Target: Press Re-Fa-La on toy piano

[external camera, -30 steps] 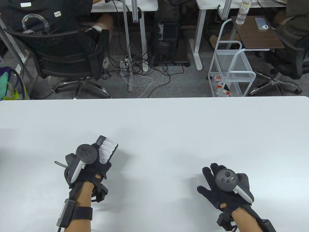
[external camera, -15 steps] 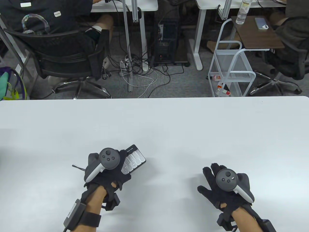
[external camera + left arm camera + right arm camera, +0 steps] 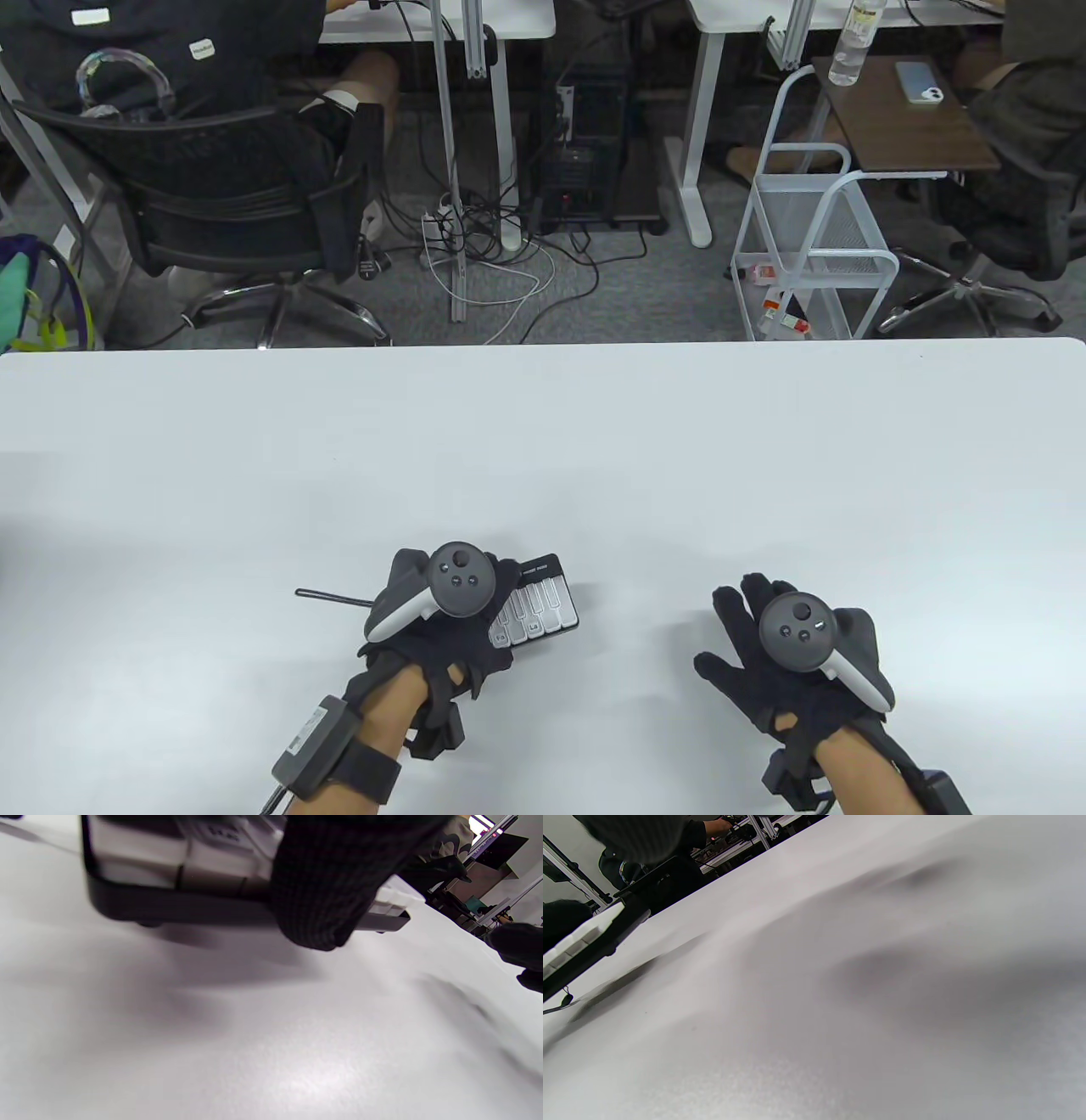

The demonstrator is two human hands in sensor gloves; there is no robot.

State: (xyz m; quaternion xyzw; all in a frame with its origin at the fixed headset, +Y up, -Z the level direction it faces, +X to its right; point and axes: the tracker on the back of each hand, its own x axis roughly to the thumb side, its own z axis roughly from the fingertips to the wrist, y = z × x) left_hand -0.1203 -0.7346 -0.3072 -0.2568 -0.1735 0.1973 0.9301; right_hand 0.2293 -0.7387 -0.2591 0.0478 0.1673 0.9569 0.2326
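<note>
- The small black-cased toy piano with white keys [image 3: 543,607] sits on the broad white table [image 3: 594,441], near its front edge, left of centre.
- The gloved left hand [image 3: 441,615] lies over the piano's left end.
- The gloved right hand [image 3: 793,649] rests on the table, well apart to the piano's right.
- Behind the table stands a white wire trolley [image 3: 814,246].

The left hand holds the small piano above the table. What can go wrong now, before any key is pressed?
1. The toy piano seems lifted off the table in the left wrist view, held by the left hand. It could slip or land tilted when set down.
2. That hand covers part of the keys, so a finger might press a wrong key.
3. The right hand lies flat on the table, apart from the piano. If it presses while the piano is unsupported, the piano may tip.
</note>
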